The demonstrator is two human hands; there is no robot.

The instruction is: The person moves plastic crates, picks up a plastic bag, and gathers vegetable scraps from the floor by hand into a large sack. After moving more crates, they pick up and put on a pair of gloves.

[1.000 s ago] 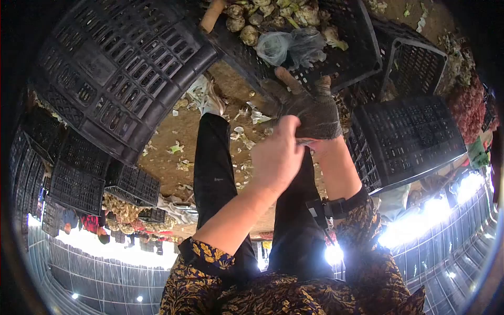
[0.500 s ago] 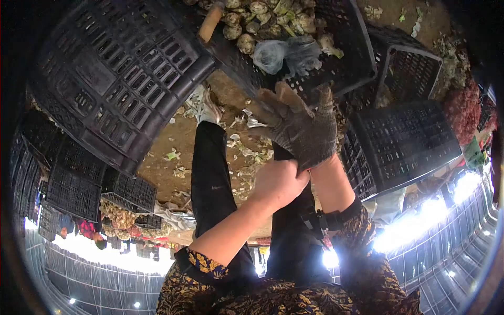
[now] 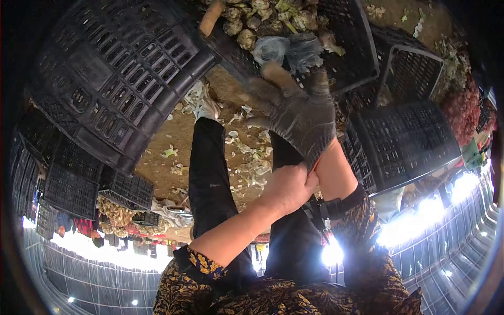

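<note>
My right hand (image 3: 302, 113) wears a dark grey knit work glove (image 3: 312, 123), fingers spread and pointing away from me. Bare and closed, my left hand (image 3: 289, 186) pinches the glove's cuff at the right wrist, where a thin orange edge shows. Just beyond the gloved fingertips lies crumpled clear plastic (image 3: 294, 50) in a black crate (image 3: 354, 58). Several round, dirty pale bulbs (image 3: 247, 38) with bits of green stem fill the far part of that crate.
A large black slatted crate (image 3: 121, 68) stands tilted at the left. Another black crate (image 3: 407, 144) sits at the right, near red mesh sacks (image 3: 462, 113). A wooden handle-like piece (image 3: 211, 18) rests by the bulbs. Peelings litter the dirt floor (image 3: 168, 139) around my legs.
My left hand has drawn the cuff a little towards me and to the right, so the glove sits tighter. The gloved fingers have shifted slightly.
</note>
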